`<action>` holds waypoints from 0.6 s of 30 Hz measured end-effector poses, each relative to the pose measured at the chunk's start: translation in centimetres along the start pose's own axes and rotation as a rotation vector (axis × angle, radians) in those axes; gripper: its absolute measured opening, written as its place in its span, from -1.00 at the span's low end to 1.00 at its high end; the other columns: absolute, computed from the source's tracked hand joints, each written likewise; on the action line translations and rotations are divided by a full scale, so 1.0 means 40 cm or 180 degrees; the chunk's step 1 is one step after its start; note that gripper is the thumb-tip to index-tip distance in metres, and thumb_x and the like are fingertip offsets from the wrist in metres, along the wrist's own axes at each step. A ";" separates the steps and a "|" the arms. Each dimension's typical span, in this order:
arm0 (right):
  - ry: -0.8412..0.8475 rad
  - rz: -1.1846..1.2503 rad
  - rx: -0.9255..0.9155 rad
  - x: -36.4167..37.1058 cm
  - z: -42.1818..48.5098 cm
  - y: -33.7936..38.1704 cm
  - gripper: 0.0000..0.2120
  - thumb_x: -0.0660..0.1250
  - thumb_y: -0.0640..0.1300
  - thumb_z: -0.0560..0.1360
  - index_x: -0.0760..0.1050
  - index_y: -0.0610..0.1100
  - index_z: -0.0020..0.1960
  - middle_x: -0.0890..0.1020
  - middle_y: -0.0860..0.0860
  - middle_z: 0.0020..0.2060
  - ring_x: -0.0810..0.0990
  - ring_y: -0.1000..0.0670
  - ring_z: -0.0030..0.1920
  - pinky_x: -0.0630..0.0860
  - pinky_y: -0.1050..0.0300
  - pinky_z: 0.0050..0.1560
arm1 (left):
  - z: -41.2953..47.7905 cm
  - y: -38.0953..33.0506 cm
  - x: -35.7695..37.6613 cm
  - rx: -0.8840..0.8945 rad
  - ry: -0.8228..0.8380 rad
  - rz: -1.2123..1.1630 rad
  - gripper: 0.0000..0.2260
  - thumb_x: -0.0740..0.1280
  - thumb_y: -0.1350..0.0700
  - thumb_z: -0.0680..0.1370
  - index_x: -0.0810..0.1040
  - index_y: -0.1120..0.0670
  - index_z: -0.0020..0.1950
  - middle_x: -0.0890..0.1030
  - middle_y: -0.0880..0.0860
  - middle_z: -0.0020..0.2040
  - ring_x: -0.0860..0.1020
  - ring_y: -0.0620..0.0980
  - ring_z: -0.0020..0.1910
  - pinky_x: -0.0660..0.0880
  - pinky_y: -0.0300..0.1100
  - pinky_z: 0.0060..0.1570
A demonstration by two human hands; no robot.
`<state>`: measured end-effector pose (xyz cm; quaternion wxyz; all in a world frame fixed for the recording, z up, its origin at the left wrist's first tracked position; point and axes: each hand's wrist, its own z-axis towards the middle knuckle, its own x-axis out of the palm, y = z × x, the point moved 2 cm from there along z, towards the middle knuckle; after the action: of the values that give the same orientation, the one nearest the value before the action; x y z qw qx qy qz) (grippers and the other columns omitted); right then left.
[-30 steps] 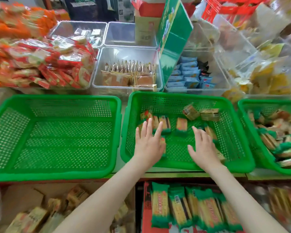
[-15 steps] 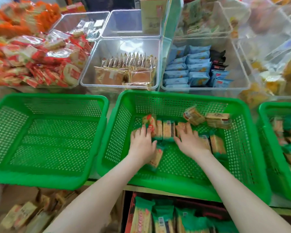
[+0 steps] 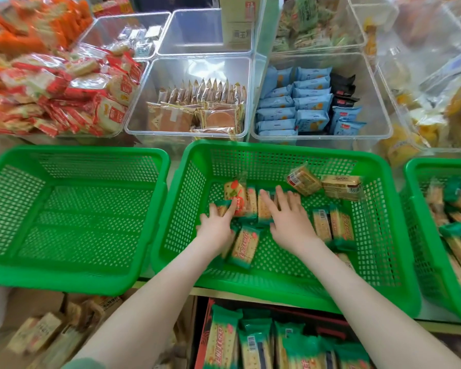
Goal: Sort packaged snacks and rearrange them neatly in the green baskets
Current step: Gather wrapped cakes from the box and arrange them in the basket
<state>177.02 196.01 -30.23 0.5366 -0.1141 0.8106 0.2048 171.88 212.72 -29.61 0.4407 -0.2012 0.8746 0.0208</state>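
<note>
Inside the middle green basket (image 3: pixel 277 153), the step in hand looked to be squaring the cracker packets into one tight row (image 3: pixel 252 201). Doing it well would have meant keeping the right hand (image 3: pixel 290 222) flat as a stop. The left hand (image 3: pixel 216 227) would then feed each packet in edge to edge, same face up, with the odd red-orange packet (image 3: pixel 234 191) set aside.

The left hand had its fingers bent and seemed to pinch a green-ended packet (image 3: pixel 221 207) between thumb and fingertips, at the row's left end. The right hand lay with straight, spread fingers pressing on the row, gripping nothing.

Just nearer the person a loose packet (image 3: pixel 244 246) lay askew. Two more (image 3: pixel 330 226) lay side by side to the right, and two tan packets (image 3: pixel 304 179) sat tilted near the back wall. Further right, another green basket (image 3: pixel 423 166) held more packets.
</note>
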 end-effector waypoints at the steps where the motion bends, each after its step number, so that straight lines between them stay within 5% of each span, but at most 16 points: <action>1: -0.0036 -0.0059 -0.0161 -0.003 0.002 0.019 -0.19 0.17 -0.17 0.59 -0.36 0.15 0.53 -0.22 -0.09 0.56 -0.19 -0.21 0.54 -0.13 -0.19 0.50 | -0.008 0.001 -0.006 0.0028 -0.0069 0.0085 -0.30 0.10 0.22 0.62 -0.24 -0.25 0.54 -0.15 0.23 0.57 0.05 0.35 0.48 0.25 0.20 0.39; 5: -0.0130 -0.0073 -0.0445 -0.001 -0.002 0.093 -0.22 0.19 -0.13 0.57 -0.26 0.07 0.57 -0.10 -0.09 0.57 -0.03 -0.17 0.53 0.05 -0.15 0.50 | -0.052 0.012 -0.007 0.0194 -0.0691 0.0352 -0.37 0.15 0.09 0.64 -0.16 -0.28 0.55 0.01 0.25 0.53 0.20 0.28 0.37 0.27 0.13 0.27; 8: -0.0252 -0.0097 -0.0567 -0.001 -0.025 0.137 -0.37 0.21 -0.11 0.55 0.00 -0.08 0.53 0.21 -0.15 0.43 0.23 -0.18 0.38 0.32 -0.08 0.33 | -0.108 0.026 -0.010 0.0148 -0.1116 0.0518 -0.37 0.14 0.09 0.64 -0.17 -0.23 0.56 0.15 0.27 0.48 0.26 0.23 0.30 0.28 0.05 0.23; 11: 0.0087 -0.0618 -0.1471 0.025 -0.058 0.162 -0.43 0.22 -0.17 0.51 0.13 -0.14 0.48 0.33 -0.10 0.34 0.31 -0.12 0.27 0.35 0.00 0.26 | -0.161 0.055 -0.011 0.0151 -0.1292 0.0497 -0.31 0.19 0.15 0.59 -0.15 -0.18 0.57 0.27 0.17 0.39 0.28 0.18 0.26 0.29 0.02 0.17; 14: 0.0666 -0.1104 -0.1756 0.046 -0.079 0.145 -0.32 0.23 -0.22 0.49 0.07 -0.04 0.55 0.14 -0.01 0.53 0.11 -0.08 0.48 0.12 -0.04 0.46 | -0.196 0.101 -0.012 0.0308 -0.1730 0.0227 -0.27 0.30 0.22 0.51 0.05 -0.16 0.57 0.34 0.16 0.35 0.33 0.19 0.24 0.32 0.02 0.12; 18: 0.1038 -0.1491 -0.1783 0.046 -0.081 0.130 -0.18 0.23 -0.36 0.49 -0.07 0.08 0.58 -0.16 0.08 0.56 -0.18 -0.03 0.55 -0.12 -0.10 0.51 | -0.216 0.148 0.002 0.0696 -0.2581 0.0006 -0.15 0.51 0.34 0.12 0.48 -0.04 0.40 0.55 0.22 0.10 0.45 0.20 -0.02 0.47 0.05 -0.13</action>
<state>171.50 199.24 -29.73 0.3812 -0.4688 0.7500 0.2691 163.04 216.29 -25.24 0.7680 -0.1279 0.6275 0.0058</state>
